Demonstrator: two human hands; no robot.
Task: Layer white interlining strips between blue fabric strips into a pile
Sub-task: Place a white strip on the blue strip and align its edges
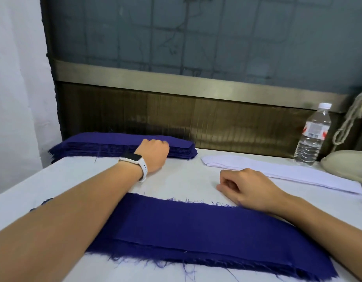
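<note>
Layered pile (196, 231) – blue fabric strips lying flat at the near edge of the table, long side running left to right, frayed threads along both long edges. A blue strip is on top; a stepped edge shows more layers beneath. No white shows from this angle.

Blue strip stack (90, 147) – far left of the table, against the brown wall panel (227, 123), many layers deep, with ragged near edges.

White interlining strips (282, 173) – a low stack at far right, angled towards the right edge and well apart from the blue stack.

Left hand (154, 154) – reaches across the pile's left end to the front edge of the blue strip stack. The fingers curl onto its top and the fingertips are hidden, so whether they pinch a strip cannot be told. White smartwatch (133, 159) on the wrist.

Right hand (247, 185) – rests on the white table cover (186, 178) between the pile and the interlining. The fingers are loosely curled with the thumb by the forefinger, and it holds nothing. Its forearm crosses the pile's right end.

Clear water bottle (312, 137) – upright, white cap, just behind the interlining.

Beige rounded object (347, 165) – at the right edge, partly cut off, beside the bottle.

Pale cord (349, 121) – hangs above the beige object.

Gridded grey pane (196, 33) – above the wall panel.
</note>
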